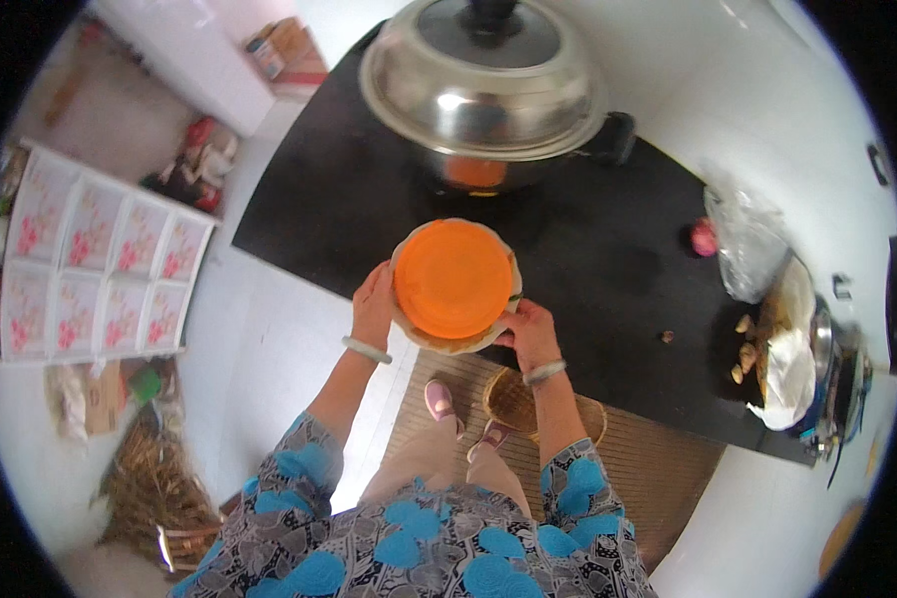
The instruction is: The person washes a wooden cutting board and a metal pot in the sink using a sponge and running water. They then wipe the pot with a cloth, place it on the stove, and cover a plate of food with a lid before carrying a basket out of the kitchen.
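Note:
Between my two hands is a pale bowl or dish (448,345) with a scalloped rim, and a round orange plate or lid (454,278) covers most of its top. My left hand (374,299) grips the bowl's left side. The right side is held by my right hand (532,332), thumb near the rim. A bit of green shows at the right rim; whatever else is inside is hidden under the orange disc. Beyond the bowl, a large steel wok (448,172) stands on the black countertop (605,254), with a domed steel and glass lid (486,112) on it.
A red onion (703,237) and a clear plastic bag (747,232) lie at the right, near several garlic or ginger pieces (747,355). Below the counter's front edge a wicker basket (510,400) sits on a brown mat (643,463). A flower-patterned cabinet (97,261) stands at left.

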Available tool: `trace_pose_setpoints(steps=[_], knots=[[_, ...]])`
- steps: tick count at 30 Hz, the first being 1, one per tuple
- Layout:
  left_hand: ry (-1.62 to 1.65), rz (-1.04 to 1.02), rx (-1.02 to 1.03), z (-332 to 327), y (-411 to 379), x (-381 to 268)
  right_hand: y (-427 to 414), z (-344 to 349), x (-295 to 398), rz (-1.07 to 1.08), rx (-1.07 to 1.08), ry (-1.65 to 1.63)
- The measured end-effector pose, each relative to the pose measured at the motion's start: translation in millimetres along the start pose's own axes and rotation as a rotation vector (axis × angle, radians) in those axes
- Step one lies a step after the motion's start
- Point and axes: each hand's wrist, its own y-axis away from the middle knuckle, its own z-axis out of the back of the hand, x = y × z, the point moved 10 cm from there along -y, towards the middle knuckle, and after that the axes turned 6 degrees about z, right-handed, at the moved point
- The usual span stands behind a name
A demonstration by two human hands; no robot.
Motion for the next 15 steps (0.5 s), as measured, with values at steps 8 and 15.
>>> trace_pose_setpoints(steps=[8,15], knots=[[-0.515,-0.271,0.241,-112,15,21,27,139,29,0.121,-0.272,-0.156],[-1.189,-0.798,0.223,-155,59,29,-34,241,74,0.332,-0.504,-0.334]])
